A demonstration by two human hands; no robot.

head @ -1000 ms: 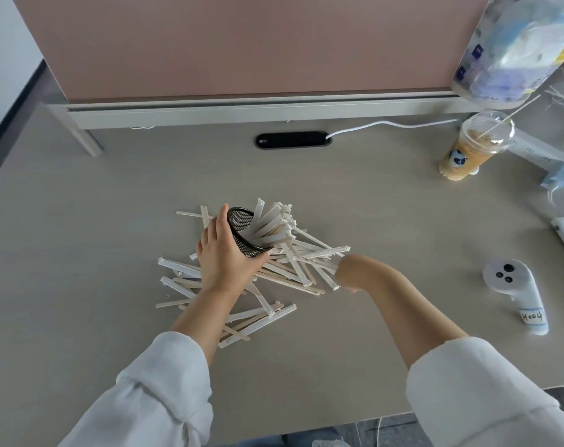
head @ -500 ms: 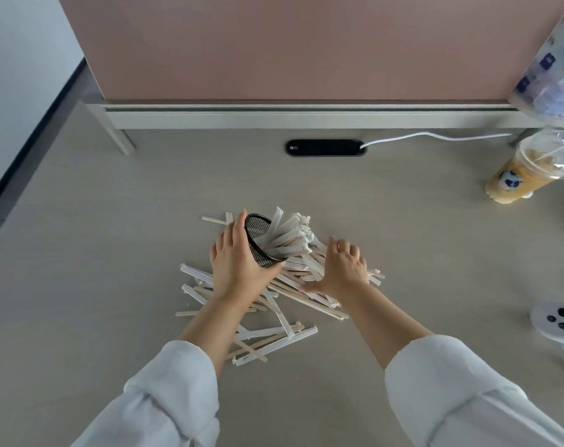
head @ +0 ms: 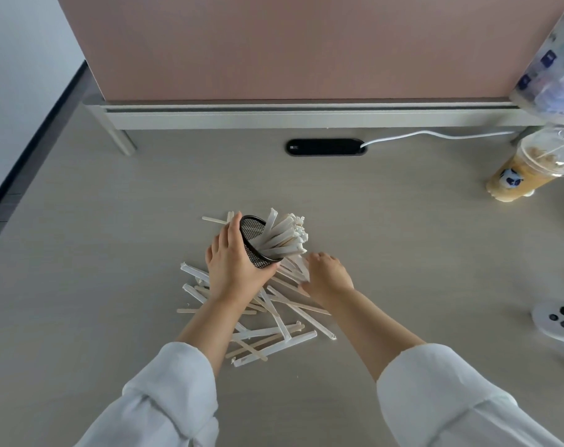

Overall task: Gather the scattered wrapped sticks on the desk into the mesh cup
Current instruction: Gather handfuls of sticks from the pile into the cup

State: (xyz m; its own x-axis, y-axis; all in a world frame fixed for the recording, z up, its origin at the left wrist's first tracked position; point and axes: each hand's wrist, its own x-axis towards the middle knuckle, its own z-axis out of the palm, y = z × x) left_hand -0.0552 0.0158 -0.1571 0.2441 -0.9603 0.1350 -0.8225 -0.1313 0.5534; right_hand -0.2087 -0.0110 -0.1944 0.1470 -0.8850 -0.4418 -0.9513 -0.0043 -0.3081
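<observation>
My left hand (head: pixel 232 262) grips the black mesh cup (head: pixel 254 230), tilted with its mouth facing right. A bundle of white wrapped sticks (head: pixel 285 238) pokes out of the cup's mouth. My right hand (head: pixel 327 274) rests just right of the cup, fingers curled down onto a few wrapped sticks (head: pixel 296 269) on the desk. Several more wrapped sticks and bare wooden sticks (head: pixel 274 337) lie in a loose pile under and behind both wrists.
An iced drink cup (head: pixel 529 171) stands at the far right, below a plastic bag (head: pixel 554 69). A white controller (head: pixel 556 321) lies at the right edge. A black cable port (head: pixel 325 146) and a pink divider (head: pixel 290 50) are at the back.
My right hand has moved left, from the pile's right side to right beside the cup's mouth, and its fingers have curled onto the sticks. My left hand keeps holding the tilted cup.
</observation>
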